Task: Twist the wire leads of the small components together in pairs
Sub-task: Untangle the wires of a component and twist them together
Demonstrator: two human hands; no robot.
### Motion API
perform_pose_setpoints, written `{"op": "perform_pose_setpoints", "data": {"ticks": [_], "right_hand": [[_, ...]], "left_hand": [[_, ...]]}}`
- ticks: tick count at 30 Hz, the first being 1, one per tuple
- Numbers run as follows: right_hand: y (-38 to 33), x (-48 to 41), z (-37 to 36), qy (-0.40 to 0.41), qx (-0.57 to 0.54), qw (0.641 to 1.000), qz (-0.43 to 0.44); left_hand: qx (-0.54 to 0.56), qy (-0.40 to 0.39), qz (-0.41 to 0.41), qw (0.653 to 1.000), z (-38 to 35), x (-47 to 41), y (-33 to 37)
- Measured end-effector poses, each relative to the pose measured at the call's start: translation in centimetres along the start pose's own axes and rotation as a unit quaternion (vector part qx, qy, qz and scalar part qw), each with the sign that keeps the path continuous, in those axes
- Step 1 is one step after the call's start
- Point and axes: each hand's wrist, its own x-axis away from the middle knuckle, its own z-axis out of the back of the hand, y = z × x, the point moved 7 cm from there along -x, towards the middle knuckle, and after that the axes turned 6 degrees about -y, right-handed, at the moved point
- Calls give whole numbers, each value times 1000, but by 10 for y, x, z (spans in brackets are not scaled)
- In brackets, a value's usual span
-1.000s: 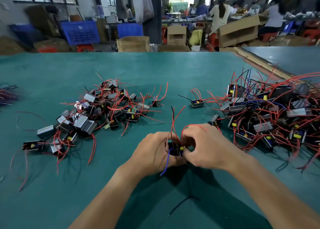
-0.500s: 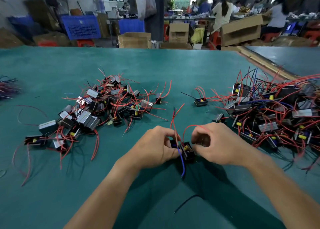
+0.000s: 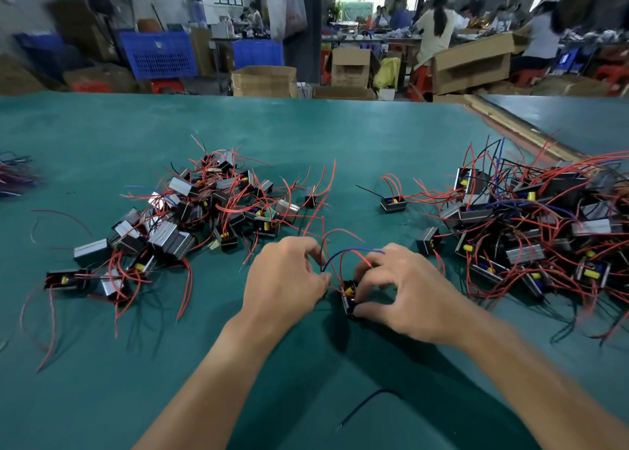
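Right hand [image 3: 405,289] curls round small black component [image 3: 348,296], clamping its body mid-counter [image 3: 306,136], toward near edge. Left hand [image 3: 284,277] pinches blue lead [image 3: 343,252] near root. Component likely light, rigid. Leads thin, springy, easily kinked: best gripped near tips for twisting.

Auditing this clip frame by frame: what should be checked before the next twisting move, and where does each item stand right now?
1. Component gripped by right hand: ok.
2. Left hand pinching the blue lead at its near end: ok.
3. Blue lead and red lead twisted together: not ok, they arc apart.
4. Which leads belong as a pair: cannot tell.
5. Held leads free of the left pile: cannot tell, red wires overlap in this view.
6. Loose black wire clear of both hands: ok.
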Motion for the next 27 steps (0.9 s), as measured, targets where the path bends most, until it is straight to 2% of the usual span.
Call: {"op": "perform_pose_setpoints", "data": {"ticks": [3,11,14,19,21,27], "right_hand": [[-7,-2,-2,-1,2,1000,29],[7,1,2,16,-17,1000,-18],[12,2,7,40,-26,998,-35],[22,4,12,60,10,994,-89],[27,5,15,70,34,990,-119],[38,6,17,83,63,982,-155]], "left_hand": [[70,19,-27,997,1,-2,2],[162,53,-96,981,7,2,12],[150,53,-132,978,7,3,18],[123,2,-108,987,-7,1,14],[72,-18,-97,993,-13,0,11],[49,-10,-47,998,-8,-1,2]]}}
